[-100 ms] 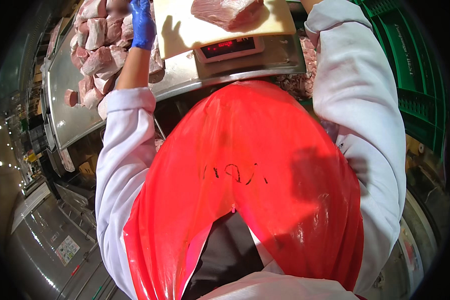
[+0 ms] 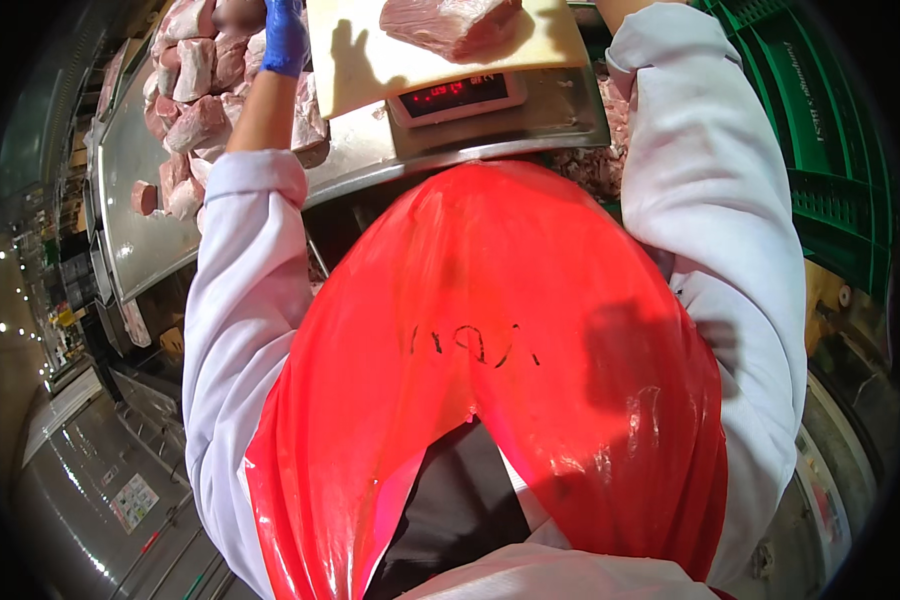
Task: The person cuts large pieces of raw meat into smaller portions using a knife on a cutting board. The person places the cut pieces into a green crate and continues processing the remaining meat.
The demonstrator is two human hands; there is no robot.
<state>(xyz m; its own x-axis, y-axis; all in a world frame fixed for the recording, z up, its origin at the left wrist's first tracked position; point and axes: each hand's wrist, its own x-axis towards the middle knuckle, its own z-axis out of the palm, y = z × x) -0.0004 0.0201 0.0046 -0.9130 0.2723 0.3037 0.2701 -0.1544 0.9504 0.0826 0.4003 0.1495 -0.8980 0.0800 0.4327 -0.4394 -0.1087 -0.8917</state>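
Left hand (image 2: 284, 36) blue-gloved, raised forward on outstretched white-sleeved arm; right hand beyond the frame.

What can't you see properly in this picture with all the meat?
- Right hand: cut off by the top edge of the head view; only the white sleeve shows.
- Left hand in a blue glove: its fingertips run past the top edge, so its grip is unclear.
- Meat piece on the scale: its far side is cut off.
- Table front: hidden behind the red apron.
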